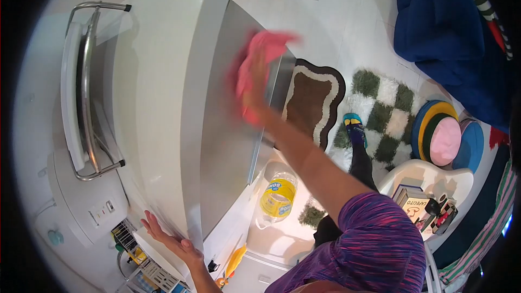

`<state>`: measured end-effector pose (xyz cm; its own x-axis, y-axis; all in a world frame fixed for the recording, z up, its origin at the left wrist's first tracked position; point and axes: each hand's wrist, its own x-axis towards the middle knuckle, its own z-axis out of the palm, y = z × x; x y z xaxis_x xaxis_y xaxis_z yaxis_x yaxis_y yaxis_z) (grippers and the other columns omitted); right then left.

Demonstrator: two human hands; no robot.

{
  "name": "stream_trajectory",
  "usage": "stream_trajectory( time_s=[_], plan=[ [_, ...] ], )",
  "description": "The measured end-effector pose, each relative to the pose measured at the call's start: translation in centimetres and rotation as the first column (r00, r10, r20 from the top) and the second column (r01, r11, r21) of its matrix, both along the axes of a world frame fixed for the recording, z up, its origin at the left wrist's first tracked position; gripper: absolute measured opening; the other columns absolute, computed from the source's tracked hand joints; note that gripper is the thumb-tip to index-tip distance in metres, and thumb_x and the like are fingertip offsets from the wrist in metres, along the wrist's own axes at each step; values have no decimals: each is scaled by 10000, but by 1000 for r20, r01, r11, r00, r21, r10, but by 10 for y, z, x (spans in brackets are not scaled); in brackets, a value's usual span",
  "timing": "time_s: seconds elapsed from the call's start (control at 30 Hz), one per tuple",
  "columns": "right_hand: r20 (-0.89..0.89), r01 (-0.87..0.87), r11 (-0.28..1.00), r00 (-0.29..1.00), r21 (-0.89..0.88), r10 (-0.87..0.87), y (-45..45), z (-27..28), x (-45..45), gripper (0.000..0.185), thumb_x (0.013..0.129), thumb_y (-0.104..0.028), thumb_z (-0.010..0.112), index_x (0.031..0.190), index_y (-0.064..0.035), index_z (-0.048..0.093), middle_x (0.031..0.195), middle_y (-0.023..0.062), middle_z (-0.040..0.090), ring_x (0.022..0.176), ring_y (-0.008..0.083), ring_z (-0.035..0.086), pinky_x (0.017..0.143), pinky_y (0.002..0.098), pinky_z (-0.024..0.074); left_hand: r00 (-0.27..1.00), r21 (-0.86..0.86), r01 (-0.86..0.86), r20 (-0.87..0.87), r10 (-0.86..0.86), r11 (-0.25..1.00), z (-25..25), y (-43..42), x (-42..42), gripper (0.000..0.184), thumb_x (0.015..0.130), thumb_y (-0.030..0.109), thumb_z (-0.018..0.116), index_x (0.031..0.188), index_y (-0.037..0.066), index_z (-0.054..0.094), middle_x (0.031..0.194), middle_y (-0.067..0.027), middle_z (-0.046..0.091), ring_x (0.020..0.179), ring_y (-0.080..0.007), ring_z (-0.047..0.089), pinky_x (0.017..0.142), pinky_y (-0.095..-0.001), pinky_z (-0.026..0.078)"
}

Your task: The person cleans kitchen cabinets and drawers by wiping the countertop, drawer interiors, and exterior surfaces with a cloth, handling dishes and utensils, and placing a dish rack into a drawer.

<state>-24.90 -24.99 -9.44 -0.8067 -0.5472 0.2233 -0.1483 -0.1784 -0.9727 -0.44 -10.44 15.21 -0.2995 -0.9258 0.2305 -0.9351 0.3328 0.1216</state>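
A pink cloth [251, 73], smeared by motion, lies against the grey front panel [225, 130] of a tall white appliance that looks like a refrigerator. My right hand [257, 95] is closed on this cloth, my arm stretched up across the panel. Down at the lower left, my left hand [172, 240] is open, its fingers spread, beside the lower edge of the appliance's white side [149, 103]. I cannot tell whether it touches that surface. Nothing shows in the left hand.
A metal rack [89, 92] is at the left, near a white appliance [89, 201]. A large yellow-labelled bottle [278, 198] stands by the panel. Brown [312, 100] and checkered [385, 111] rugs cover the floor. Right are a blue sofa [439, 16], round cushions [434, 130] and a small table [401, 176].
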Motion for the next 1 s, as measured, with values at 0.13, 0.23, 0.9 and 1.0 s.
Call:
stream_trajectory(
  time_s=[0.13,0.23,0.9,1.0],
  plan=[
    [399,-45,994,913,-102,82,-57,-125,-4,567,811,-7,357,1350,-34,184,1425,140,97,1314,318,72,1038,427,80,1000,3,16,-1,-16,1000,-1,-1,7,808,800,644,239,1315,22,246,1370,-154,245,1298,-355,84,1035,-491,43],
    [93,-213,957,976,199,198,6,9,16,594,786,-6,386,1343,-7,182,1416,163,112,1308,343,69,1025,456,96,996,40,56,72,-59,998,1,-2,3,781,817,621,244,1309,14,251,1372,-144,244,1301,-346,78,1036,-491,44],
    [568,-222,851,817,476,-105,112,-158,196,551,836,-132,341,1345,-6,173,1387,175,200,1291,340,141,1020,449,143,997,68,6,80,-12,998,-3,-1,22,764,806,636,233,1368,125,152,1409,-112,162,1301,-271,155,1040,-475,123],
    [458,-54,937,881,344,-117,85,-198,144,562,823,-115,392,1342,-8,204,1391,140,226,1283,259,193,1023,441,126,981,113,-173,112,160,978,25,14,48,711,847,531,248,1368,80,75,1011,-40,222,885,-160,191,704,-313,147]
  ],
)
